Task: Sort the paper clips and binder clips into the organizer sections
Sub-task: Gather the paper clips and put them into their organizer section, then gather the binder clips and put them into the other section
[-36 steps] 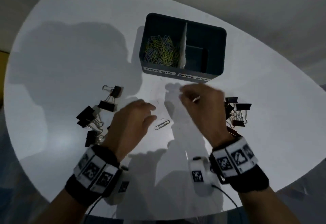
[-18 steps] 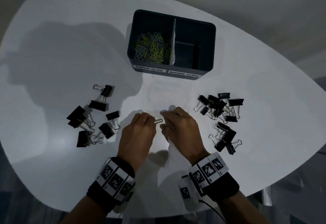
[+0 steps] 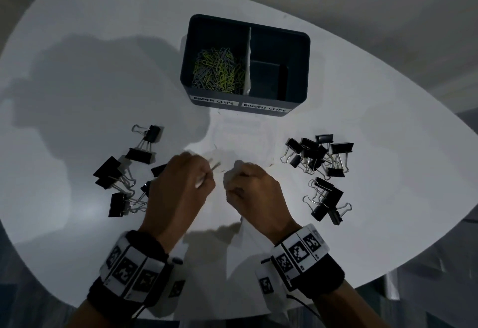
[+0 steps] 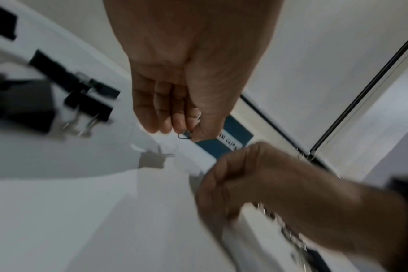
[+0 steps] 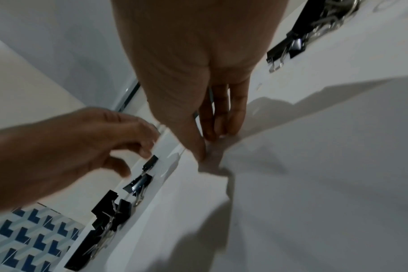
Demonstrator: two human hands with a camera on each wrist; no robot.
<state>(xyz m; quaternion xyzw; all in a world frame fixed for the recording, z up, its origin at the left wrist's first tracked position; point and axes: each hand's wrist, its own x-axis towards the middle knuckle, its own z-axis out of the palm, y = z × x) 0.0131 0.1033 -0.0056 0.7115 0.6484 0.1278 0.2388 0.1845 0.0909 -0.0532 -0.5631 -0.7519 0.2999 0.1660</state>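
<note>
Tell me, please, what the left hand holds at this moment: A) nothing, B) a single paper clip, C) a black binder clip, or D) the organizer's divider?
B: the left wrist view shows the left hand pinching a small wire paper clip between thumb and fingertip above the table.

- The left hand [image 3: 178,190] covers part of the left binder clips [image 3: 124,177] in the head view.
- The paper clip [image 4: 185,135] pinched there shows only one end; the fingers [image 4: 175,114] hide the rest.
- The right hand [image 4: 256,184] is blurred in the left wrist view, its grasp unclear.
- The organizer [image 4: 226,139] is mostly hidden behind both hands.
- The right binder clips [image 5: 289,49] are cut off by the frame edge.
</note>
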